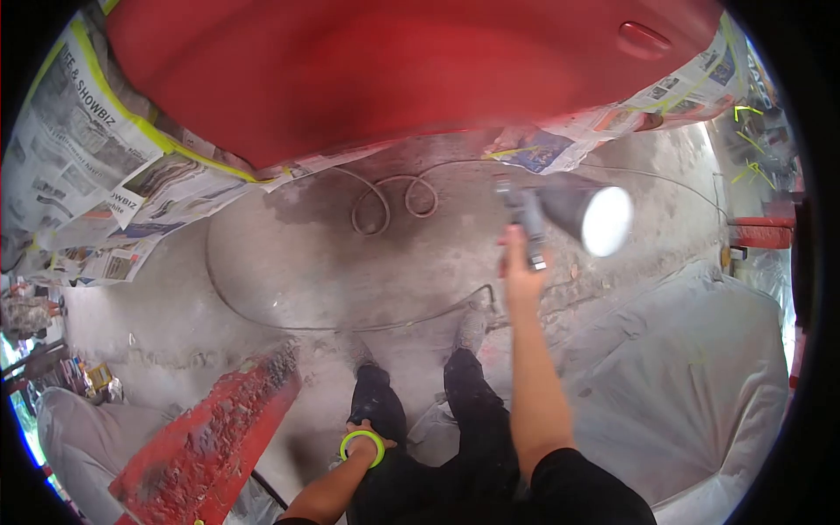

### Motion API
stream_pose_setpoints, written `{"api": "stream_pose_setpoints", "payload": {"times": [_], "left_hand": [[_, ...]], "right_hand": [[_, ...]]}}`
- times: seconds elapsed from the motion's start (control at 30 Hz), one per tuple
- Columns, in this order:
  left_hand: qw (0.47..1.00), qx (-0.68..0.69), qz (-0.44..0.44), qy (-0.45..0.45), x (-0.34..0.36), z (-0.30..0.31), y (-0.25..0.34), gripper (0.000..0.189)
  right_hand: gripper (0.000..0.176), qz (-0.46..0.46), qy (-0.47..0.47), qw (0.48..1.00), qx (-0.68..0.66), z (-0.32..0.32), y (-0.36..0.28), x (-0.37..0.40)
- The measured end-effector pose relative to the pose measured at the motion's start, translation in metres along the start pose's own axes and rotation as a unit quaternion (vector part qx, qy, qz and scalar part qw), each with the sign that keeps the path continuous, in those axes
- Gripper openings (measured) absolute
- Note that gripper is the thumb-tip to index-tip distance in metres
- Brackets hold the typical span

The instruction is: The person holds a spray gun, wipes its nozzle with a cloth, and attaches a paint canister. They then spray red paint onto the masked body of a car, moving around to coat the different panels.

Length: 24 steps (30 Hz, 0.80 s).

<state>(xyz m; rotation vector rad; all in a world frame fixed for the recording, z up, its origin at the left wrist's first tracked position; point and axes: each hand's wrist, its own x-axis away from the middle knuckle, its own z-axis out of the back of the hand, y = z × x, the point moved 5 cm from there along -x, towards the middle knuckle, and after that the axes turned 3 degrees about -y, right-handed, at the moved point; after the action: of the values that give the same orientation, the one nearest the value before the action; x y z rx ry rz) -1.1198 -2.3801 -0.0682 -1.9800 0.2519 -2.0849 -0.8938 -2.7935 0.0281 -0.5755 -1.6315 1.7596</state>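
My right hand (522,254) is wrapped round the handle of a spray gun (525,214) with a dark cup whose round end is white. The gun is held below a glossy red car panel (394,70), apart from it. A door handle (645,40) shows at the panel's upper right. Newspaper sheets (96,131) edged with yellow tape border the panel. My left hand (366,437) rests on my left thigh, with a ring of yellow-green tape (361,448) around the wrist; its fingers look spread and hold nothing.
A hose (385,329) curves across the concrete floor (306,254) in front of my feet. A paint-crusted red beam (210,437) stands at lower left. Grey sheeting (674,376) covers something at right, and a red object (761,234) is at the far right.
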Motion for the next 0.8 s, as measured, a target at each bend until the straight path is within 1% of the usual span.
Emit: {"api": "stream_pose_setpoints", "payload": {"times": [0.03, 0.07, 0.1, 0.13, 0.2, 0.27, 0.33, 0.37, 0.4, 0.47, 0.5, 0.57, 0.67, 0.73, 0.8], "left_hand": [[1.0, 0.006, 0.003, -0.014, 0.002, 0.002, 0.0, 0.102], [1.0, 0.009, 0.005, -0.017, 0.002, 0.003, 0.0, 0.102], [1.0, 0.011, 0.007, -0.022, 0.001, 0.003, 0.0, 0.103], [1.0, 0.013, 0.008, -0.026, 0.001, 0.002, 0.0, 0.103], [1.0, 0.013, 0.008, -0.025, -0.001, -0.001, -0.001, 0.104], [1.0, 0.014, 0.01, -0.024, -0.002, -0.003, -0.004, 0.104], [1.0, 0.014, 0.008, -0.021, -0.002, -0.002, -0.004, 0.104], [1.0, 0.01, 0.008, -0.02, -0.002, -0.001, -0.005, 0.104], [1.0, 0.006, 0.006, -0.02, -0.002, -0.001, -0.006, 0.103], [1.0, 0.002, 0.004, -0.017, -0.001, 0.003, -0.004, 0.103], [1.0, 0.001, 0.004, -0.016, 0.002, 0.005, -0.004, 0.102], [1.0, -0.011, 0.003, -0.003, -0.002, 0.004, -0.004, 0.102], [1.0, -0.002, -0.003, -0.01, 0.005, 0.009, -0.002, 0.102], [1.0, -0.003, -0.005, -0.007, 0.003, 0.01, -0.002, 0.102], [1.0, -0.005, -0.006, -0.006, 0.005, 0.011, -0.001, 0.102]], "right_hand": [[0.02, 0.038, -0.03, 0.998, -0.032, -0.032, -0.004, 0.019], [0.018, 0.038, -0.093, 0.995, -0.014, -0.062, -0.025, 0.038], [0.022, 0.134, -0.111, 0.985, 0.011, -0.09, -0.043, 0.05], [0.025, 0.136, -0.148, 0.979, 0.014, -0.111, -0.051, 0.061], [0.028, 0.148, -0.191, 0.97, -0.007, -0.136, -0.062, 0.073], [0.03, 0.168, -0.204, 0.963, -0.057, -0.147, -0.07, 0.07], [0.032, 0.137, -0.194, 0.971, -0.039, -0.127, -0.071, 0.052], [0.031, 0.099, -0.203, 0.974, 0.012, -0.11, -0.057, 0.041], [0.025, 0.106, -0.152, 0.982, -0.044, -0.092, -0.044, 0.029], [0.025, 0.02, -0.063, 0.998, 0.017, -0.029, -0.007, -0.002], [0.026, -0.035, -0.05, 0.998, -0.035, -0.005, -0.029, -0.015], [0.028, 0.0, 0.035, 0.999, 0.002, 0.056, -0.027, -0.046], [0.035, 0.016, 0.135, 0.989, 0.052, 0.141, -0.023, -0.084], [0.037, 0.03, 0.208, 0.976, 0.055, 0.167, -0.028, -0.094], [0.036, 0.044, 0.254, 0.965, 0.055, 0.168, -0.036, -0.094]]}}
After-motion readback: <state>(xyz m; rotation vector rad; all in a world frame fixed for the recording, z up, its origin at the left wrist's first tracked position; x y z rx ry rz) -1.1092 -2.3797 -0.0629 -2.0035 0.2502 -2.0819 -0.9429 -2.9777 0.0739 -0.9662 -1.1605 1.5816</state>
